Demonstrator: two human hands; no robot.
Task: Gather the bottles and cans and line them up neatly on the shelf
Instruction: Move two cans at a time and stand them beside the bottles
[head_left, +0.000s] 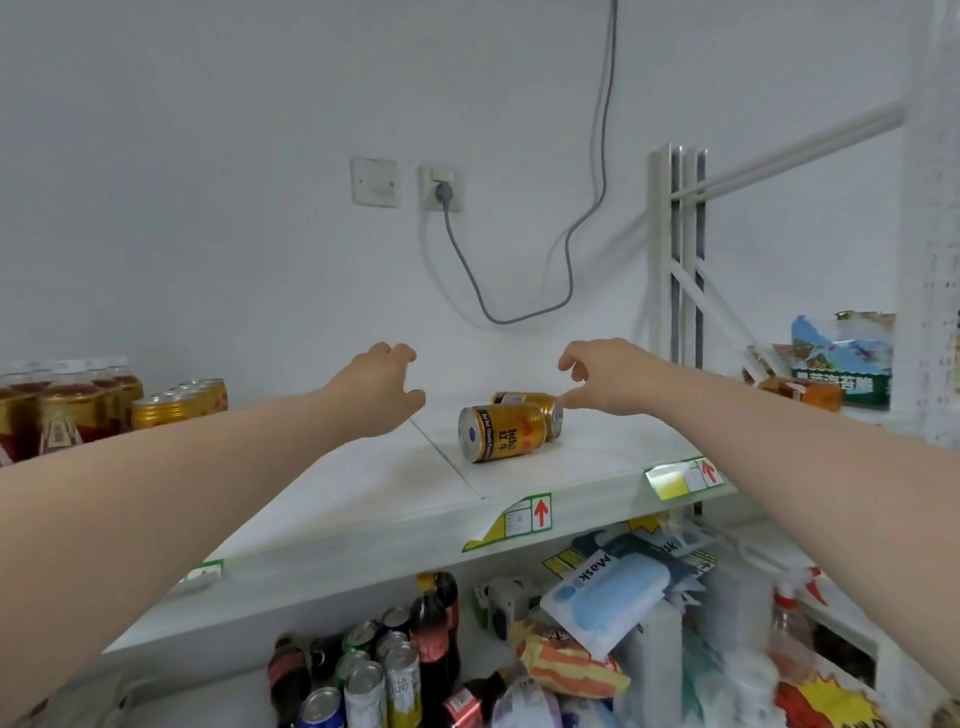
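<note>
White shelf (363, 483) boards run across the view, joined by a thin seam left of the middle, with a plain white wall (208, 208) behind. On the wall are a switch (375, 182) and a socket (441, 188), from which a grey cable (519, 312) droops and climbs again.

Two gold cans lie on their sides near the middle of the top board, touching: the front can (501, 431) with its base turned towards the camera, the rear can (524, 399) just behind it.

The left hand (382, 387) hovers above the bare board to the left of them, fingers loosely bent, holding nothing. The right hand (605, 376) hangs just beside the rear can, thumb and fingers apart and empty; whether the thumb tip touches the can I cannot tell.

At the far left end stand upright gold cans (176, 405) and capped bottles (67, 410). A white metal post (675, 249) rises at the right, with a snack bag (841, 358) beyond it. Price labels (524, 519) hang along the front edge. Between the lying cans and the left group the board is open.

Below, cola bottles (431, 629), loose cans (384, 680) and a mask packet (608, 592) lie jumbled.
</note>
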